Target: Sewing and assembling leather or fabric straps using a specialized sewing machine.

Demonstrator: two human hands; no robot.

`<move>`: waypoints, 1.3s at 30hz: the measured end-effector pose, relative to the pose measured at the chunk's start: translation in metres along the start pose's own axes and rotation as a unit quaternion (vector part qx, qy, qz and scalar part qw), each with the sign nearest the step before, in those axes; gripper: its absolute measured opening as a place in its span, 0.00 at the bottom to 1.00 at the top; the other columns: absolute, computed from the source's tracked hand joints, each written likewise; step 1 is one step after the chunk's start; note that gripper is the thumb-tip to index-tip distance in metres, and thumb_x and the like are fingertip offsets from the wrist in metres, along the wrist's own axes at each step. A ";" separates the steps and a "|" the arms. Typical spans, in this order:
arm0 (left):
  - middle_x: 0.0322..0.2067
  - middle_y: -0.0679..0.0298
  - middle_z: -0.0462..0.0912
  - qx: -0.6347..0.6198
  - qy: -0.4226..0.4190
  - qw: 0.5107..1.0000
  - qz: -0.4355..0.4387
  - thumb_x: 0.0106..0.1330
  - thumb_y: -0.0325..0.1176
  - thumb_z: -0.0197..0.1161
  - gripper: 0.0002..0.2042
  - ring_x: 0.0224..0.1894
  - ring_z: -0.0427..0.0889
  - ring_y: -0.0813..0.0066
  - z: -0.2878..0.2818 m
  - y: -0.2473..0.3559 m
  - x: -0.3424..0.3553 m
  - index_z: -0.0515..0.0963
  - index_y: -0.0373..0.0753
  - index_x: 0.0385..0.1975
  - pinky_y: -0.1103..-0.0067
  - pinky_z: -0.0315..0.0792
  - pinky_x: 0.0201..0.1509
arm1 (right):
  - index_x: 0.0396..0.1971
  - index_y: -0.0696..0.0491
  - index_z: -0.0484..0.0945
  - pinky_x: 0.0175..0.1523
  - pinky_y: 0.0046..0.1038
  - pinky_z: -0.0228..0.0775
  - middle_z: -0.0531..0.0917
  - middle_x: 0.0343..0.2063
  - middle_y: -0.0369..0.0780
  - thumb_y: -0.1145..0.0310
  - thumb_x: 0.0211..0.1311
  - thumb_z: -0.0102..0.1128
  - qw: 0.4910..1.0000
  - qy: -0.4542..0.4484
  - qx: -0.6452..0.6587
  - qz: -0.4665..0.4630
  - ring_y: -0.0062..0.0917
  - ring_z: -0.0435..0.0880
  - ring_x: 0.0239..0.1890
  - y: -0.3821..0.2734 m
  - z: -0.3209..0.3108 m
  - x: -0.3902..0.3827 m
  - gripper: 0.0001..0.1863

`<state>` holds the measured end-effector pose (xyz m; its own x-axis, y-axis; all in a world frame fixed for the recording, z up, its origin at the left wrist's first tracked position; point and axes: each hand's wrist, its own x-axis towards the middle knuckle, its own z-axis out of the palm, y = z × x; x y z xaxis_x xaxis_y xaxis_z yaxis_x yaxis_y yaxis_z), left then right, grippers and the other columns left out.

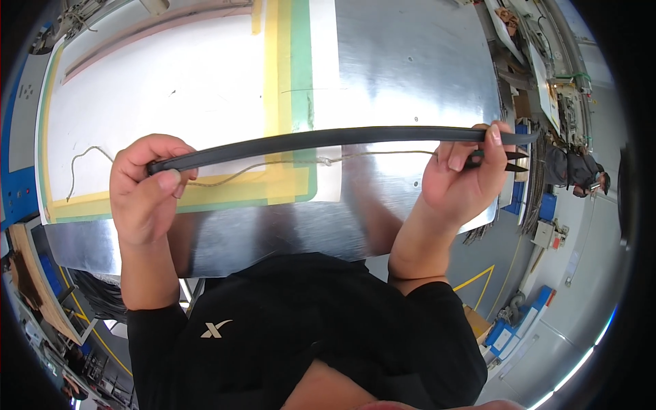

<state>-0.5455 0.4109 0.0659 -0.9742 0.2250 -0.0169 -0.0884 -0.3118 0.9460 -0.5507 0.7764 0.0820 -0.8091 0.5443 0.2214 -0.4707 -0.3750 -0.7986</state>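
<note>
A long, slightly curved black strip (pixel 321 134) is stretched across the view, pinched near its left end by my left hand (pixel 152 184). My right hand (pixel 471 167) grips it near the right end, along with a dark pointed tool (pixel 512 160), partly hidden by my fingers. A thin beige cord (pixel 253 167) with a small knot (pixel 324 161) runs below the strip and passes behind both hands; whether either hand holds it I cannot tell. Beneath lies a white sheet (pixel 171 109) edged with yellow and green tape on a shiny metal table (pixel 410 75).
A long pinkish strip (pixel 157 24) lies at the sheet's back. Beyond the table's right edge are racks and benches (pixel 553 96) and a person in dark clothing (pixel 574 167). At lower left stands a wooden-topped cart (pixel 41 280); at lower right, blue-and-white equipment (pixel 519 321).
</note>
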 end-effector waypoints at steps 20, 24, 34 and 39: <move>0.22 0.70 0.73 -0.047 0.050 0.997 0.039 0.64 0.31 0.68 0.16 0.26 0.68 0.82 -0.034 -0.006 0.012 0.76 0.29 0.47 0.76 0.69 0.44 | 0.51 0.57 0.72 0.18 0.25 0.64 0.75 0.21 0.37 0.75 0.70 0.62 1.000 -0.009 -0.021 0.008 0.21 0.70 0.12 -0.006 0.005 -0.011 0.13; 0.21 0.71 0.69 -0.070 0.061 0.994 0.054 0.65 0.28 0.66 0.12 0.28 0.68 0.80 -0.050 0.001 0.010 0.76 0.33 0.44 0.75 0.68 0.47 | 0.51 0.57 0.72 0.18 0.25 0.64 0.75 0.22 0.37 0.75 0.71 0.61 0.999 -0.024 -0.011 -0.019 0.21 0.71 0.12 -0.002 0.003 -0.013 0.13; 0.17 0.72 0.63 -0.181 0.136 0.962 0.156 0.61 0.21 0.59 0.10 0.27 0.63 0.77 -0.111 0.063 -0.022 0.75 0.35 0.42 0.74 0.65 0.52 | 0.49 0.59 0.71 0.17 0.23 0.63 0.76 0.22 0.40 0.74 0.75 0.53 0.999 0.006 -0.036 -0.002 0.20 0.69 0.11 -0.009 0.001 -0.019 0.08; 0.16 0.71 0.65 -0.172 0.129 0.958 0.190 0.61 0.22 0.59 0.09 0.28 0.64 0.76 -0.117 0.083 -0.040 0.76 0.35 0.41 0.74 0.61 0.46 | 0.50 0.58 0.71 0.18 0.23 0.63 0.78 0.23 0.42 0.74 0.76 0.54 0.998 -0.028 -0.012 0.049 0.20 0.69 0.11 -0.007 0.004 -0.028 0.09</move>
<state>-0.5384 0.2681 0.1068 -0.9644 -0.1874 0.1865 0.2635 -0.6220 0.7373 -0.5266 0.7606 0.0834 -0.8699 0.4622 0.1719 -0.3803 -0.4068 -0.8306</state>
